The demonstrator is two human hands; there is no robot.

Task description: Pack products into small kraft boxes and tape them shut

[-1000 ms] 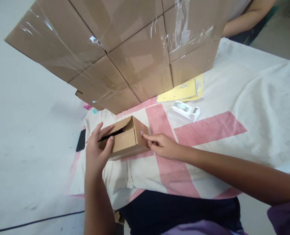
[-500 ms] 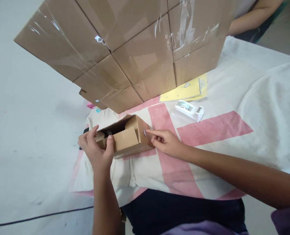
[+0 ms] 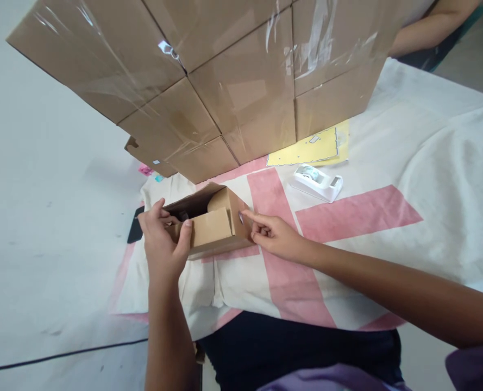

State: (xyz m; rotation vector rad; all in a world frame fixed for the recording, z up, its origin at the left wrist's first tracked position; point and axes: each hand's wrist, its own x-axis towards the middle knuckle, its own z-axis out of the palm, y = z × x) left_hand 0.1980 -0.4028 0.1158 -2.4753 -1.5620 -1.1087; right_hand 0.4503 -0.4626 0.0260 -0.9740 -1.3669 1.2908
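A small open-topped cardboard box (image 3: 211,231) stands on the cloth-covered table, its dark inside partly visible. My left hand (image 3: 163,233) grips the box's left end, the thumb on the near flap and some fingers reaching into the opening. Something small and shiny shows inside by those fingers, too dim to name. My right hand (image 3: 271,233) points its index finger at the box's right end, the fingertip on a small whitish sticker (image 3: 241,217). Its other fingers are curled in, and whether they hold anything is hidden.
A large wall of taped cardboard boxes (image 3: 241,92) rises behind. A white tape dispenser (image 3: 317,183) and yellow paper (image 3: 306,149) lie to the right on the pink-and-white cloth (image 3: 367,217). A black phone-like object (image 3: 136,225) is at the left edge. Another person's arm (image 3: 432,32) shows top right.
My left hand's fingers have dipped further into the box opening. The right index finger stays at the box's end. The view has shifted slightly, uncovering more of the black object at left.
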